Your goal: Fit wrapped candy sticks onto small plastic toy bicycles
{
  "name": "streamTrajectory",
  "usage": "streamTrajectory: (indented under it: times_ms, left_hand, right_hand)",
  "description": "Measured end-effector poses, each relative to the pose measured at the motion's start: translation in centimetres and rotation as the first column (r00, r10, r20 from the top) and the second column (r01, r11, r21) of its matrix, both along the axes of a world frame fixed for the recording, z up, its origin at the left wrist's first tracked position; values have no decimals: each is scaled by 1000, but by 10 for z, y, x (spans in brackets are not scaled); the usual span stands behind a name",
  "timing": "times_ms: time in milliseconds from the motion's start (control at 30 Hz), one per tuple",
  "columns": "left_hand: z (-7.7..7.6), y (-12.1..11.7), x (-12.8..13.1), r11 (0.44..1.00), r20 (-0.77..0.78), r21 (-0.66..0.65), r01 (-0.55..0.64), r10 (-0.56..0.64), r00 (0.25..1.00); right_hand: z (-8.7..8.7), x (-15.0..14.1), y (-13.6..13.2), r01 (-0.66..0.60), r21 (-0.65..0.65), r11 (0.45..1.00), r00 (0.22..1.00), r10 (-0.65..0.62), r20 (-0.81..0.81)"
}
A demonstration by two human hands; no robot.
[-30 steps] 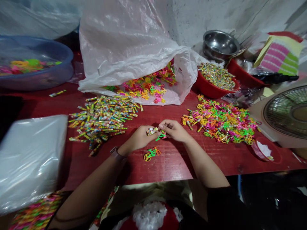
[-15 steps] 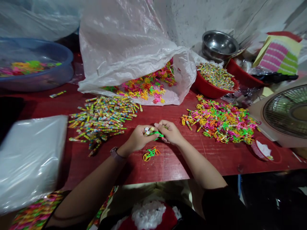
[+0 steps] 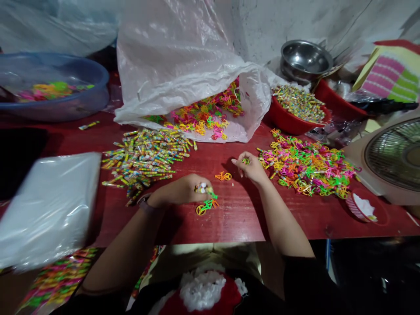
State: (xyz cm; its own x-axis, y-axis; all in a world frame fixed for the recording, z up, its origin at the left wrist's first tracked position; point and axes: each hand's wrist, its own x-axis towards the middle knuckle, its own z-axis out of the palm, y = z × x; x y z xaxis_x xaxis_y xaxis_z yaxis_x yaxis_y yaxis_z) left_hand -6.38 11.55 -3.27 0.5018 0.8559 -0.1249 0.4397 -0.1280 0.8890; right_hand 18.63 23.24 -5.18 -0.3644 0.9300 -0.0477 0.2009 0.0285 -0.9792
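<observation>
Apart now, the two hands have drawn away from each other: the right hand (image 3: 252, 168) has moved off toward the heap of toys, while the left hand (image 3: 177, 191) stays low over the counter (image 3: 236, 221). From where I stand, the left fingers (image 3: 193, 186) look clenched on a wrapped candy stick (image 3: 201, 188) with a green plastic bicycle (image 3: 212, 194) caught against it. The right fingers (image 3: 241, 162) pinch a small yellow piece (image 3: 245, 161), too small to make out. An orange plastic bicycle (image 3: 223, 176) lies between the hands, and a green-and-yellow bicycle (image 3: 206, 207) sits just under the left hand.

That crowded spot is the risk: a careless drop of the left hand could knock or snag the bicycle beneath it. The thin plastic frames might bend or snap if forced, and the candy could slip from so small a grip. A sweep of the right arm could also scatter the heap of colored plastic bicycles (image 3: 305, 168) or the pile of candy sticks (image 3: 144, 162).
</observation>
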Motion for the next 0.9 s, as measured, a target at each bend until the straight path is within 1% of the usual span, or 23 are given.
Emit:
streamTrajectory:
  times_ms: [33, 100, 200, 233, 300, 367, 500, 600, 667, 700, 767, 800, 833, 867, 900]
  left_hand:
    - [-1, -4, 1, 999, -51, 3, 51, -51, 997]
    - [-6, -13, 7, 995, -173, 40, 90, -82, 982]
    - [-14, -25, 18, 992, -384, 97, 83, -40, 923]
    - [-15, -29, 21, 992, -440, 106, 72, -18, 898]
    - [-16, -34, 24, 991, -514, 129, 45, 28, 857]
    - [-16, -37, 23, 986, -530, 163, 30, 62, 846]
    - [-14, -40, 11, 981, -426, 191, 22, 63, 903]
    - [-11, -43, -4, 975, -381, 217, -36, 119, 917]
    - [-5, -43, -22, 969, -372, 237, -77, 163, 914]
    - [2, -41, -36, 963, -367, 248, -109, 198, 909]
    - [22, -33, -76, 939, -361, 286, -193, 292, 886]
    - [36, -26, -101, 876, -359, 341, -340, 456, 814]
    - [53, -17, -129, 763, -344, 442, -471, 629, 697]
    - [71, -8, -158, 637, -313, 530, -560, 761, 569]
    - [89, 3, -186, 503, -256, 601, -621, 858, 446]
  right_hand:
    - [-3, 2, 2, 17, 28, 999, 999, -18, 32]
    - [-6, 4, 6, 38, 110, 993, 993, -50, 105]
    - [-8, 5, 7, -6, 245, 970, 972, -52, 227]
    - [-8, 4, 6, -31, 267, 963, 965, -41, 258]
    - [-8, 4, 5, -76, 269, 960, 954, -8, 299]
    - [-9, 3, 4, -106, 253, 962, 945, 18, 328]
    - [-11, 0, 3, -169, 244, 955, 929, 72, 363]
    - [-12, -3, 2, -250, 245, 936, 913, 144, 383]
    - [-13, -4, 1, -287, 235, 929, 903, 180, 390]
    - [-13, -4, 1, -296, 226, 928, 902, 194, 386]
    - [-15, -4, 0, -301, 199, 933, 907, 216, 361]
    - [-16, -4, 0, -303, 181, 936, 911, 228, 344]
    - [-16, -4, -1, -301, 166, 939, 914, 234, 330]
    - [-17, -5, -1, -297, 161, 941, 917, 234, 323]
    - [-17, -5, -2, -291, 166, 942, 918, 226, 325]
